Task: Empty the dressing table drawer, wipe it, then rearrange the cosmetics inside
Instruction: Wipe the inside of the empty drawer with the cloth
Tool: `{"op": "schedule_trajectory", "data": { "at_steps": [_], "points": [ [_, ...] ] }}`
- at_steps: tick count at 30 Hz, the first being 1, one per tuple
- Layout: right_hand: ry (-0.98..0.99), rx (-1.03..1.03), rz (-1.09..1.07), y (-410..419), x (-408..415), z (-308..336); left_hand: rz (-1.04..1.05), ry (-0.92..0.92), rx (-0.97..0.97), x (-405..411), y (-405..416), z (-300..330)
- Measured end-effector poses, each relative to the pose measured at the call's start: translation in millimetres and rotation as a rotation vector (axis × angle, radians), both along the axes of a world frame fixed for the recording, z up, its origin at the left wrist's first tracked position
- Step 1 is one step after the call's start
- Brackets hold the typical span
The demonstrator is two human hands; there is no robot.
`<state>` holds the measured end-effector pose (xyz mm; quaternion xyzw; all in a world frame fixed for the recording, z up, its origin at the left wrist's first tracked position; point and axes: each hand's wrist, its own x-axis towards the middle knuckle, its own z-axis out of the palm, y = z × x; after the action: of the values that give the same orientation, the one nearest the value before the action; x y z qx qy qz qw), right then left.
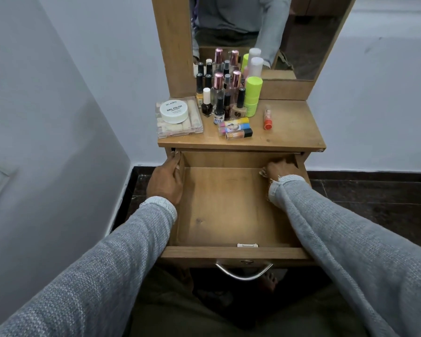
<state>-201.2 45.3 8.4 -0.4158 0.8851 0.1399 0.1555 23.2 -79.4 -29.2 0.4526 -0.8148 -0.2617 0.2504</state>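
Observation:
The wooden drawer [229,253] is pulled out and nothing lies on its floor. My left hand [167,181] grips the drawer's left side wall near the back. My right hand [281,169] is inside the back right corner, fingers curled round a small pale wipe [263,171] that is mostly hidden. The cosmetics stand on the dressing table top [294,132]: a white nail polish jar [174,111] on a clear box [167,131], several nail polish bottles [219,98], a neon green container [252,93], three small tubes [236,128] and an orange tube [267,120].
A mirror [301,32] rises behind the table top and reflects a person's torso. A metal handle [243,272] hangs from the drawer front. White walls stand left and right, with dark floor [374,198] beside the table. My foot shows below the drawer.

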Motion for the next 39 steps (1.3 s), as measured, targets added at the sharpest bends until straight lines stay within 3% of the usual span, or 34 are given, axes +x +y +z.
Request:
{"op": "schedule_trajectory", "data": {
  "at_steps": [8, 24, 39],
  "points": [
    [0.004, -0.021, -0.065, 1.7, 1.2, 0.0, -0.007, -0.033, 0.011, 0.1, 1.6, 5.0],
    [-0.031, 0.225, 0.093, 51.1, 29.0, -21.0, 0.022, -0.017, 0.002, -1.0, 7.3, 8.1],
    [-0.047, -0.107, -0.07, -9.7, -6.8, -17.2, 0.01, -0.004, -0.014, -1.7, 4.7, 7.1]
  ]
}}
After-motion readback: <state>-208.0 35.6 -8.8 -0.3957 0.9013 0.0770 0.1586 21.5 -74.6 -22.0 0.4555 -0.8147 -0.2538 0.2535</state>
